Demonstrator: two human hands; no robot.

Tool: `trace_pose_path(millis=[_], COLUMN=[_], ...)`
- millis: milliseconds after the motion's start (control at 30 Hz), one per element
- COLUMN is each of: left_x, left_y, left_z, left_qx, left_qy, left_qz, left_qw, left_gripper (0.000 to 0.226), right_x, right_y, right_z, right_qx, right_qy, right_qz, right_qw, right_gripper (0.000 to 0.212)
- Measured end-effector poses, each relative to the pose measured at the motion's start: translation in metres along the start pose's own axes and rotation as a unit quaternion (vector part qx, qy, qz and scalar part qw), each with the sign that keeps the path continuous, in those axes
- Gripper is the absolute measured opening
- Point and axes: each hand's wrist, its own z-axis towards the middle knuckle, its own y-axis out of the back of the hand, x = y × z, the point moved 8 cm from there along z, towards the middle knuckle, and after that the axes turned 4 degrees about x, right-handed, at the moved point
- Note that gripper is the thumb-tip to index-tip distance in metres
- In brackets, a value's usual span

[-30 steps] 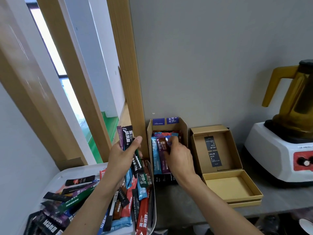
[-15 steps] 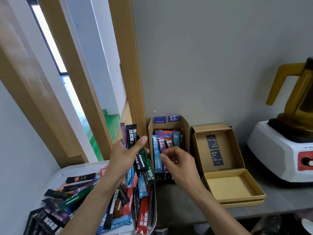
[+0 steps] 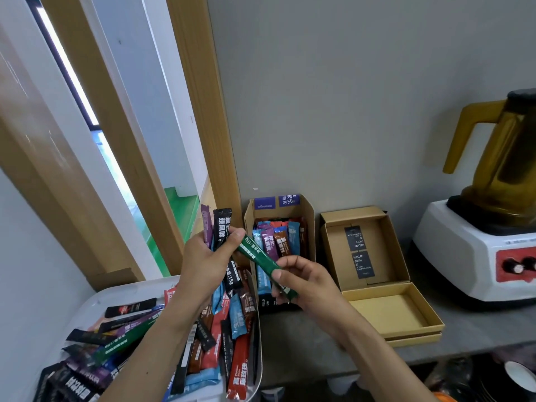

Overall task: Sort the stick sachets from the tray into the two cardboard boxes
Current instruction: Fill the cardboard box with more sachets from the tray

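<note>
**A:** Hands?

**B:** The left hand [image 3: 203,262] grips a bundle of sachets [image 3: 222,230], glossy foil sticks fanned upright. The black one is printed "15g". The right hand [image 3: 307,285] pinches a green sachet [image 3: 261,262] between thumb and fingers. It is slim, tilted and also marked "15g", and its upper end is just beside the left thumb.

**A:** Containers?

**B:** A white plastic tray [image 3: 116,294] at the bench's left end is heaped with loose sticks. At the back edge of the grey bench [image 3: 464,329], the left box [image 3: 275,213] is plain cardboard with purple labels and is packed with standing sticks. Just beside it, the right box [image 3: 388,311] is a shallow cardboard tray. Its raised lid carries black labels reading "HELLO JILIN X … CAMPING CLUB".

**A:** Other?

**B:** A blender [image 3: 470,256] with a white base and amber jug stands at the right end.
</note>
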Motion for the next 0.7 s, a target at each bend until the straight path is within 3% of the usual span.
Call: trace_pose_path(millis=[200,533,700], left_x=[-0.002,-0.004,-0.012], left_y=[-0.003,0.007,-0.007], left_z=[-0.004,-0.003,-0.007], left_qx=[0.017,-0.012,0.069], left_qy=[0.006,-0.005,-0.016], left_qz=[-0.016,-0.028,0.004], left_qw=[1.0,1.0,0.997], left_gripper=[0.019,0.016,0.023], right_x=[0.013,0.012,-0.004], right_y=[0.015,0.023,0.017], right_z=[-0.002,-0.005,-0.004], right_qx=[-0.08,-0.103,-0.053], right_qy=[0.088,0.13,0.117], right_qz=[-0.039,-0.056,-0.058], right_qw=[0.992,0.985,0.99], right_gripper=[0.022,0.029,0.008])
